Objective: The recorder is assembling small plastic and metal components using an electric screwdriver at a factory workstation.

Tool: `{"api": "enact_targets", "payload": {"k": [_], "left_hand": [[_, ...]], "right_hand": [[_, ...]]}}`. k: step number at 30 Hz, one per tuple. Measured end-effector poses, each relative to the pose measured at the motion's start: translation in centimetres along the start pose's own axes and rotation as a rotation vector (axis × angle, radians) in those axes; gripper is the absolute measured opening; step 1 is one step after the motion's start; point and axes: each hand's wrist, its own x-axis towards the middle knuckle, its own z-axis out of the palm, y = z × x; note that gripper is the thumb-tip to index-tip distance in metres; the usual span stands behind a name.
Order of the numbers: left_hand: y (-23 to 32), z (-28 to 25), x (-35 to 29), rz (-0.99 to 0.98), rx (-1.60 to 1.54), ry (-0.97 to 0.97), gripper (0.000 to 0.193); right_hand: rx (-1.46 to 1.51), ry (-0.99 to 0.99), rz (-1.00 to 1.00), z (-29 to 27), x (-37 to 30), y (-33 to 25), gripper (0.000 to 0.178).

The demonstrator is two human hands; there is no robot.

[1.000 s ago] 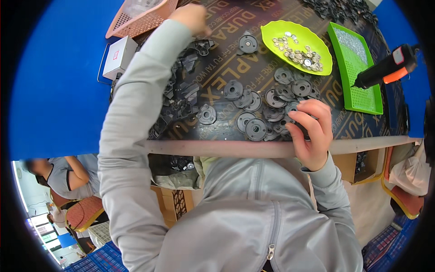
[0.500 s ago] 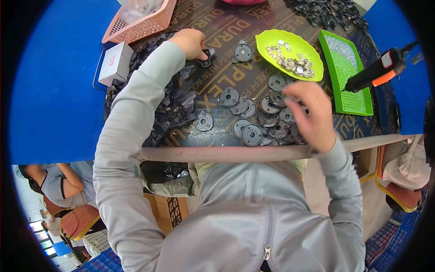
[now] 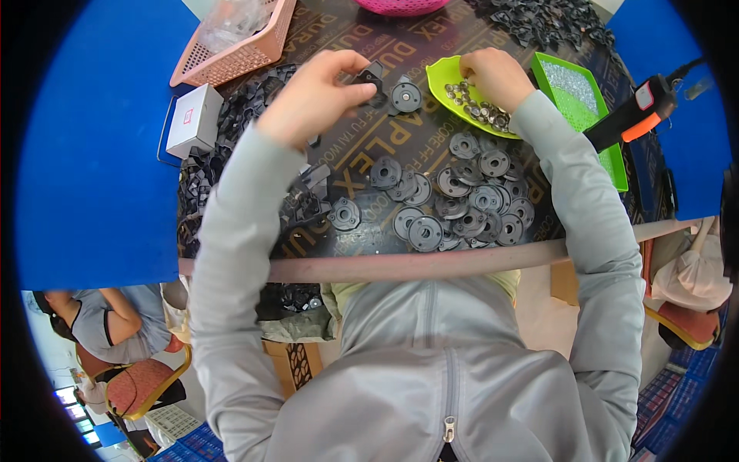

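In the head view, the left hand (image 3: 312,96) reaches to the far middle of the dark printed work board (image 3: 362,231) and pinches a small angular black plastic part (image 3: 372,78) between thumb and fingertips. Just right of that part lies a single round black plastic disc with a metal centre (image 3: 406,97). The right hand (image 3: 496,77) is curled over the leaf-shaped lime-green plastic dish (image 3: 440,77), its fingertips down among the small silvery metal pieces (image 3: 477,112) in it; whether it grips one I cannot tell. Nearer, a cluster of round black discs (image 3: 462,200) covers the board's right half. A heap of loose black plastic parts (image 3: 223,154) lies along the left edge, beside a small white cardboard box (image 3: 194,119) and, farther, a pink plastic basket (image 3: 239,38). Right of the dish sits a green rectangular tray (image 3: 585,100), and past it an orange-and-black power screwdriver (image 3: 631,115).
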Motion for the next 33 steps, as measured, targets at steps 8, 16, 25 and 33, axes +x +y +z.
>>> {"api": "enact_targets", "payload": {"k": [8, 16, 25, 33], "left_hand": [[1.0, 8.9, -10.3, -0.276, -1.161, 0.008, 0.028], [-0.5, 10.3, -10.8, -0.262, -1.473, -0.015, 0.032], [-1.2, 11.4, -11.0, -0.175, -1.372, 0.010, 0.030], [-1.6, 12.0, -11.4, -0.217, -1.315, 0.056, 0.031]], "right_hand": [[0.033, -0.072, -0.085, -0.2, 0.1, 0.4, 0.007], [1.021, -0.275, 0.110, -5.5, -4.7, -6.0, 0.005], [1.019, -0.282, -0.063, -6.4, -9.1, -11.7, 0.009], [1.067, -0.350, -0.022, -6.1, -9.2, -12.3, 0.009]]}}
